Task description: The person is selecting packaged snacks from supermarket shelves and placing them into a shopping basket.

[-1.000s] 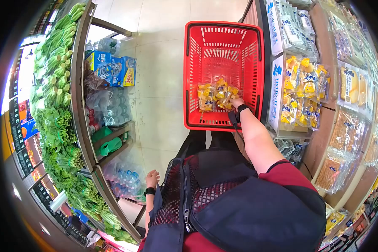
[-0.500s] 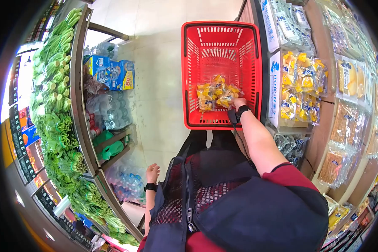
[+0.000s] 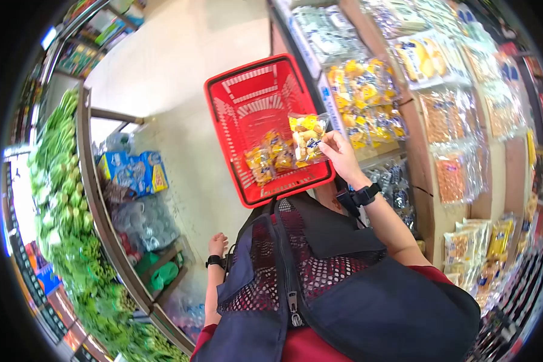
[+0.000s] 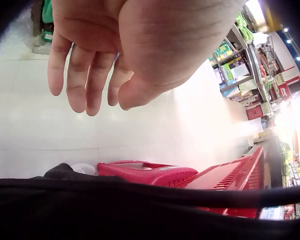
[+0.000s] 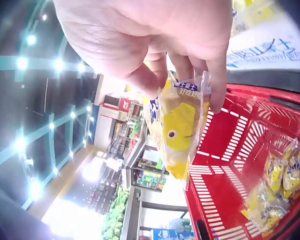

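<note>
Between thumb and fingers, my right hand (image 3: pixel 340 155) pinches a clear yellow-printed snack packet (image 3: pixel 308 137), held over the near right edge of the red basket (image 3: pixel 223 108). In the right wrist view the packet (image 5: pixel 179 127) hangs from the fingertips of the right hand (image 5: pixel 155 35). Several similar packets (image 3: pixel 261 164) lie together at the near end of the basket's bottom. My left hand (image 3: pixel 218 244) hangs by the body, its fingers loosely bent and holding nothing; the left wrist view shows the same hand (image 4: pixel 125 55) above the floor.
Shelves of packaged snacks (image 3: pixel 362 90) stand at the right, with flat biscuit packs (image 3: pixel 428 57) beyond. Leafy greens (image 3: pixel 66 193) line a rack at the left, above wrapped bottles (image 3: pixel 142 223) and a blue carton (image 3: pixel 130 173). Pale floor (image 3: pixel 181 90) lies between.
My right hand has risen out of the basket towards the right with one packet. The view has turned, so the basket appears tilted and further left. The left hand still hangs at the side.
</note>
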Demonstrator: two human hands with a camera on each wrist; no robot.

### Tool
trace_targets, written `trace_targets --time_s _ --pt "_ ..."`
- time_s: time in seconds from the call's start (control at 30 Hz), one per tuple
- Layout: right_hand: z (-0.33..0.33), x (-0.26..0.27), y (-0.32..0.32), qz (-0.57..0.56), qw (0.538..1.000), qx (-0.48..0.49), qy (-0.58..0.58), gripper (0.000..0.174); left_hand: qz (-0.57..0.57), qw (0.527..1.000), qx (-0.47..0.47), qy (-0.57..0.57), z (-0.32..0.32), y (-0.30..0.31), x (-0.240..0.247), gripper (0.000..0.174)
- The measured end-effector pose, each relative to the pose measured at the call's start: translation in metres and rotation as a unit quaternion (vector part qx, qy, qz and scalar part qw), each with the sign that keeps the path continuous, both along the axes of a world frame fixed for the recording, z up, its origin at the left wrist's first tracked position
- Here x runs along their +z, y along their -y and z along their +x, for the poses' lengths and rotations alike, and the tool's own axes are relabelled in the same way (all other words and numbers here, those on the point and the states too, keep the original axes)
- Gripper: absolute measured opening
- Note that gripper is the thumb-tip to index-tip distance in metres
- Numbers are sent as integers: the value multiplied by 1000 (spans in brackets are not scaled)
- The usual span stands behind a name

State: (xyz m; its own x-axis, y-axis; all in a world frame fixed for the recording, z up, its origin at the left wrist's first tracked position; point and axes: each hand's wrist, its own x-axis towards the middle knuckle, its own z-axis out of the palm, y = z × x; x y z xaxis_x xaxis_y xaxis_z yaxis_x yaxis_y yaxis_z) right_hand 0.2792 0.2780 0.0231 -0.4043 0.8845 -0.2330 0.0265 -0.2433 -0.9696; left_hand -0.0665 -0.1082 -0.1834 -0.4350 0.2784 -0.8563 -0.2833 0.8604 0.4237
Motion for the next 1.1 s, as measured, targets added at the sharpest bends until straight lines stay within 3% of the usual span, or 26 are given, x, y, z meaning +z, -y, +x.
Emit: trace_targets --time_s 0.17,0.33,0.43,0.57,0.63,0.67,0.73,0.8,0.83,0.93,1.1 --pt "26 21 14 43 996 -74 3 6 -5 999 -32 12 -19 -47 1 30" --pt "57 44 15 130 968 -156 147 10 -4 998 -59 10 -20 -71 11 29" --pt "86 59 2 233 913 -232 243 10 -3 998 -60 12 -21 -68 7 29" --pt "122 71 -26 372 788 -249 423 11 7 998 -67 -9 -23 -50 -5 28" --pt "123 77 -35 377 767 -231 465 12 0 995 -103 -10 -19 -46 10 28" --pt "123 75 -40 369 736 -216 525 11 -7 987 -159 -36 -17 -46 21 27" --pt "123 68 -50 372 672 -190 611 11 -13 985 -168 -44 -16 -38 22 27" --pt "125 49 -59 389 655 -184 621 12 -6 971 -227 -73 -16 -26 20 24" --pt "123 43 -62 403 637 -178 632 14 -5 972 -224 -74 -18 -17 12 24" --pt "124 24 -72 386 630 -172 652 16 20 998 -50 -15 -11 -11 8 24" --pt "124 21 -73 375 633 -159 658 16 4 998 -54 -19 -4 -21 24 25"
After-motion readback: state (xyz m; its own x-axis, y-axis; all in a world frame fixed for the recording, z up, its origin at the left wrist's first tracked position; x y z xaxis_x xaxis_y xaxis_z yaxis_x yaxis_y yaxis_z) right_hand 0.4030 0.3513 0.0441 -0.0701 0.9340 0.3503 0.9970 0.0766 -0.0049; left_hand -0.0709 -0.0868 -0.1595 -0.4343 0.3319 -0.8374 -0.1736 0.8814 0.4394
